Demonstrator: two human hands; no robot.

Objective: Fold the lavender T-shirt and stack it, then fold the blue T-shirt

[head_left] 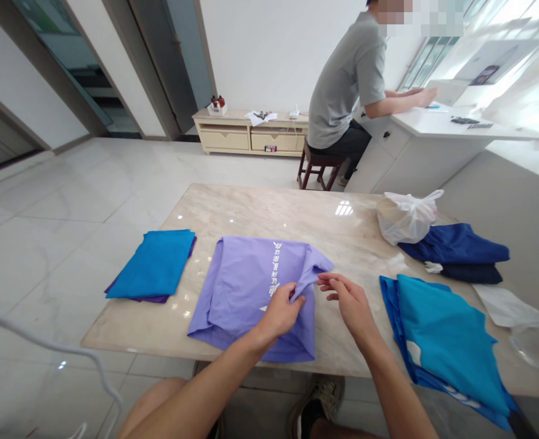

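A lavender cloth garment (pixel 251 274) with a column of white lettering lies partly folded on the marble table in front of me. My left hand (pixel 281 312) is closed on a fold along its right side, pinching the fabric between thumb and fingers. Just to the right, my right hand (pixel 346 297) has its fingers apart and loosely bent. Its fingertips come close to the raised right edge of the cloth; whether they touch it I cannot tell.
On the table's left lies a folded blue and purple cloth stack (pixel 153 265). To the right are blue garments (pixel 447 335), a tied white plastic bag (pixel 406 216) and navy cloth (pixel 456 244). A person in grey (pixel 347 79) sits at a white desk (pixel 434 122) beyond.
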